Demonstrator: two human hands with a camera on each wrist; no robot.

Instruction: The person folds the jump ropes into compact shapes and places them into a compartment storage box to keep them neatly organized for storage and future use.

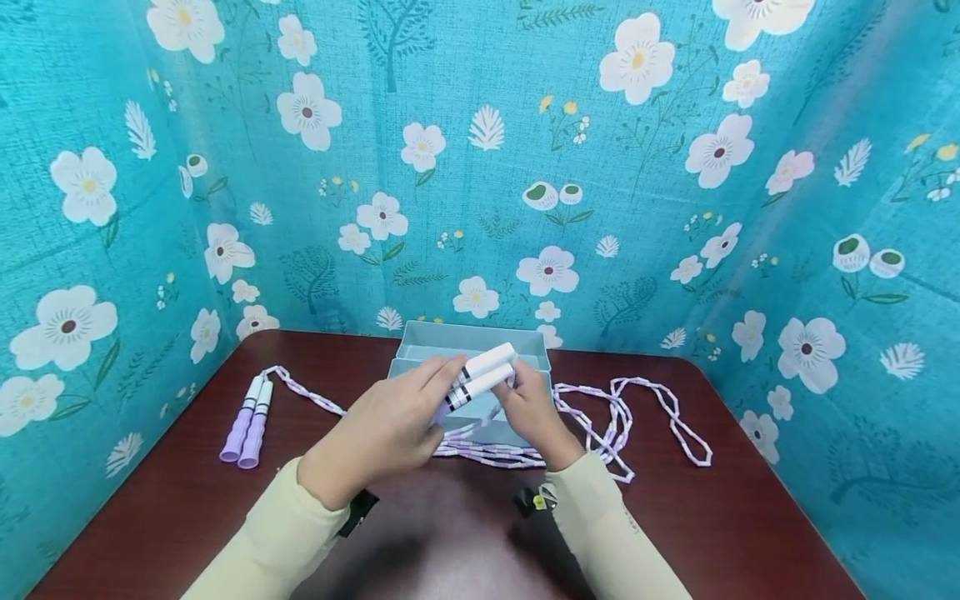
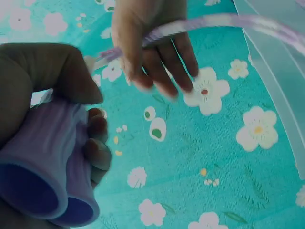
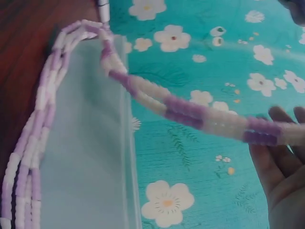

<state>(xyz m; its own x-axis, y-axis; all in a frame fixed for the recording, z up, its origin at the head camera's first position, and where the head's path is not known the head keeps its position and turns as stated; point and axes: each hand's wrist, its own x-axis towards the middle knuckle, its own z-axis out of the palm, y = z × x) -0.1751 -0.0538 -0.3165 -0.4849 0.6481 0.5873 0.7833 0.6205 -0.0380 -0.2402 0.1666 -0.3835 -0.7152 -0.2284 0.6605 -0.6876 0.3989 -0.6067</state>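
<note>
In the head view my left hand point(image 1: 390, 417) grips a pair of jump rope handles point(image 1: 483, 375) above a pale blue box point(image 1: 427, 333). Their white ends point right; the flared lilac ends point(image 2: 66, 157) show in the left wrist view, with my fingers curled round them. My right hand point(image 1: 532, 408) is just right of the white ends. Its fingers are mostly straight, and the purple-and-white beaded rope point(image 3: 205, 117) runs across it between thumb and fingers in the right wrist view. More beaded strands point(image 1: 491, 454) lie along the box's front.
Another pair of lilac and white handles point(image 1: 247, 425) lies on the dark red table point(image 1: 435, 517) at left, with beaded rope leading from it. Loops of beaded rope point(image 1: 615, 417) spread right of the box. A flowered teal cloth point(image 1: 480, 225) hangs behind and at both sides.
</note>
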